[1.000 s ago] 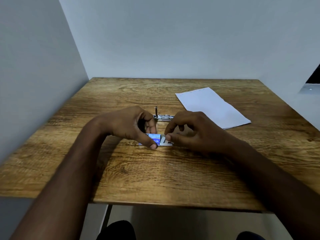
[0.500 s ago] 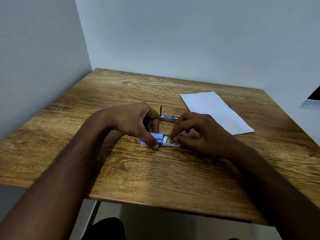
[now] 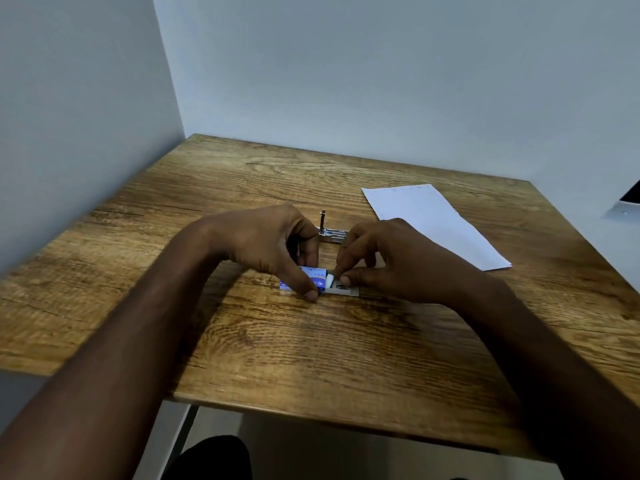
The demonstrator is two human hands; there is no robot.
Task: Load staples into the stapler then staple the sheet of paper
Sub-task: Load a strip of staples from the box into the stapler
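A small blue staple box (image 3: 317, 278) lies on the wooden table (image 3: 311, 348), and my left hand (image 3: 266, 247) pins its sleeve with thumb and fingers. The box's grey inner tray (image 3: 341, 289) sticks out to the right. My right hand (image 3: 391, 261) pinches at that tray's open end; whether staples are between the fingers is hidden. Just behind my hands lies the metal stapler (image 3: 330, 233), opened, with one part standing upright. A white sheet of paper (image 3: 433, 223) rests at the back right.
Walls close in the table on the left and at the back. The table's front edge is near my body, with a dark knee (image 3: 211, 459) below it. A dark object on a white ledge (image 3: 627, 202) shows at the far right.
The camera has tilted and shifted, so the table sits lower in view. The tray has slid slightly further out of the blue sleeve. Both hands stay on the box.
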